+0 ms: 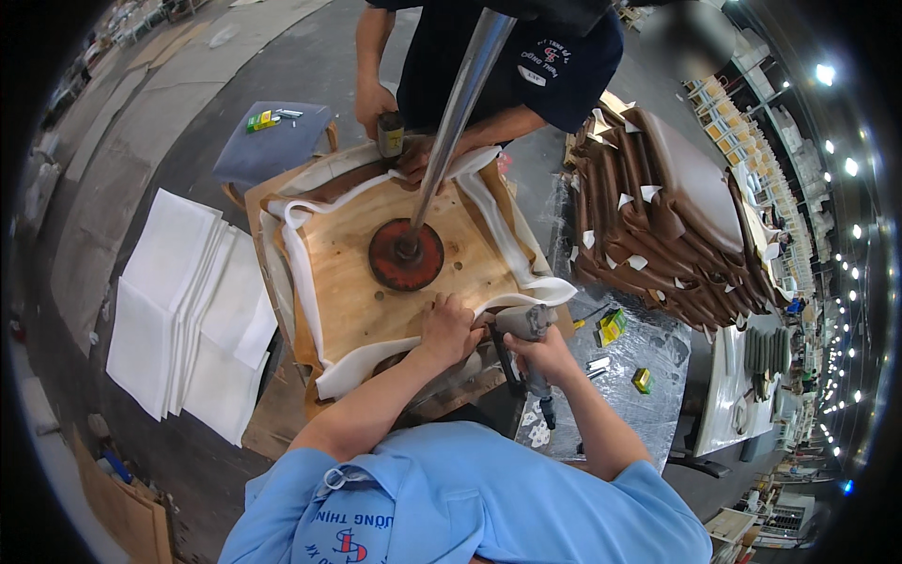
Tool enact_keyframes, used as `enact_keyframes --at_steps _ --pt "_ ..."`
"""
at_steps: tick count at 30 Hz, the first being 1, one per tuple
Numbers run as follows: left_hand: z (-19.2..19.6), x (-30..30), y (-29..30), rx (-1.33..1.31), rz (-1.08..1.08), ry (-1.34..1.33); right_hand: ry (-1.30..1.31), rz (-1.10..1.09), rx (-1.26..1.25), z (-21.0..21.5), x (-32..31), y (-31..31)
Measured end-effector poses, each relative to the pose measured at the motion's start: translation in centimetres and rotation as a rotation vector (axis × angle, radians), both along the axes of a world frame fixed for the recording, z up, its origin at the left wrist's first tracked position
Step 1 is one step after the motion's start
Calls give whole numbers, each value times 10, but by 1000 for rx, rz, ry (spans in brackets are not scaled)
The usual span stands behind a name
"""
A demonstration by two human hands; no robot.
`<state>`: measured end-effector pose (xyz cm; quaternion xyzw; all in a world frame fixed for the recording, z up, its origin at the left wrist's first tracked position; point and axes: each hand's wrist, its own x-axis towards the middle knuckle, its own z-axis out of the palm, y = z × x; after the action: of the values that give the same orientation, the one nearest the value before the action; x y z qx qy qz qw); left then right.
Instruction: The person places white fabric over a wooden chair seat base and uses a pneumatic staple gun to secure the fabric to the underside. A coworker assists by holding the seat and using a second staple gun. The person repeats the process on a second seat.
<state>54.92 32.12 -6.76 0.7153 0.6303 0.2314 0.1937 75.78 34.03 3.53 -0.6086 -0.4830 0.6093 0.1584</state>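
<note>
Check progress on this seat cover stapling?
Done: white foam wrapped round the wooden board, press disc down. In hand: left hand pins the near edge, right hand holds the staple gun. Left: side flaps look loose; staples can't be seen.

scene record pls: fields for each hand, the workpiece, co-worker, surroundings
left hand: pressing the white foam onto the near edge of the wooden board
right hand: gripping a staple gun, nose at the board edge
workpiece: board wrapped in foam and brown cover, clamped by a red disc on a metal pole
co-worker: hand holds a second tool at the far edge
surroundings: white sheets at left, stack of brown cushions at right
</note>
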Motion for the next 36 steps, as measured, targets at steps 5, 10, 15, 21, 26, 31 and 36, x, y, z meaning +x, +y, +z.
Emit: enact_keyframes --at_steps 5,10,15,21,26,31,36 --pt "-3 1 1 -33 27 -73 -93 67 -30 11 -12 13" --pt "-4 1 0 -5 80 -148 -205 145 -59 14 -21 28" --pt "1 -1 0 1 106 -203 -226 196 -25 14 -27 33" --pt "4 -3 4 -27 103 -217 -299 231 -21 17 -36 38" --pt "9 -11 1 -52 31 -159 -359 257 -15 18 -40 39" --pt "15 -16 -15 -99 7 -92 -232 209 2 21 -33 34" --pt "11 -14 -15 -31 64 -133 -232 198 -45 24 -31 25"
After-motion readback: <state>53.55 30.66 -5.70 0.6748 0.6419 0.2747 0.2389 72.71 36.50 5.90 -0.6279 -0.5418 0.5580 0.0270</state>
